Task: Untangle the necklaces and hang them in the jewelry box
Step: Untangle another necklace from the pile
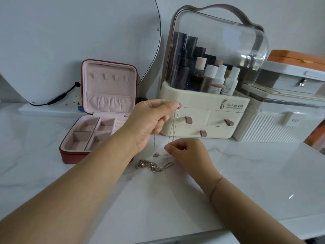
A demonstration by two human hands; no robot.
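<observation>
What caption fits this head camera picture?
Left hand and right hand hold a thin chain above tangled necklaces beside open jewelry box.

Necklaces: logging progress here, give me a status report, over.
Left hand pinches chain aloft, right hand pinches it lower. Tangle lies on table. Jewelry box open, hooks bare. Nothing blocks the box.

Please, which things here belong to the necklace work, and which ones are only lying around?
For the job:
left hand, pinching the thin chain at its top
right hand, pinching it lower down
tangled pile of necklaces
open jewelry box

Lying about:
cosmetics organizer
white ribbed case
mirror
black cable
</observation>
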